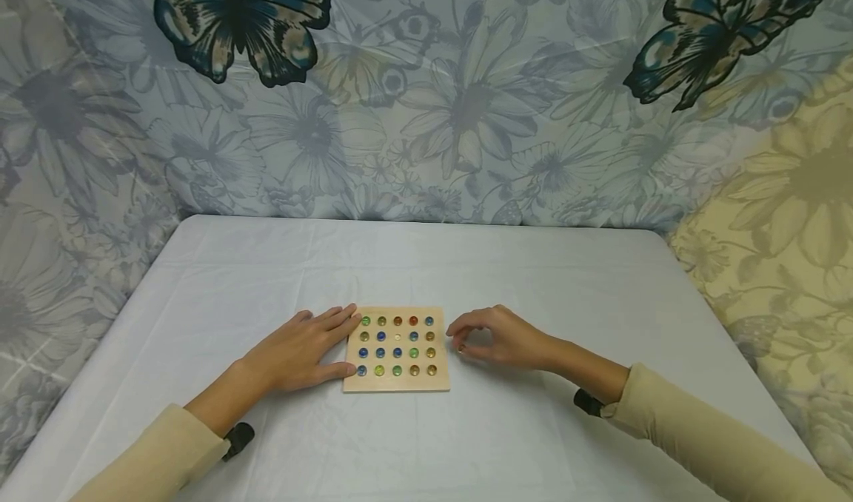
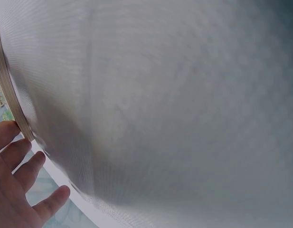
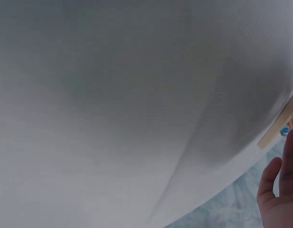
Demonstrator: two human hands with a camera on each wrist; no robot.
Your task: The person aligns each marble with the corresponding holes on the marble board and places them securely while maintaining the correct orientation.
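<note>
A pale wooden board [image 1: 396, 385] lies on the white cloth, set with rows of small glass marbles in blue, green, amber and red. One spot in its second row, the middle hollow [image 1: 397, 336], looks pale and without a coloured marble. My left hand [image 1: 300, 350] rests at the board's left side, fingers spread, with fingertips at the upper left corner and the thumb at the lower left edge. Just off the right edge hovers my right hand [image 1: 503, 337], its thumb and fingertips bent together around what looks like a small marble [image 1: 461, 348], mostly hidden.
A white cloth covers the table [image 1: 426, 265]. Behind and beside it hangs a patterned curtain [image 1: 466, 117] with flowers and butterflies. Dark wrist cameras sit under both sleeves, the left camera [image 1: 238, 440] and the right camera [image 1: 588, 403].
</note>
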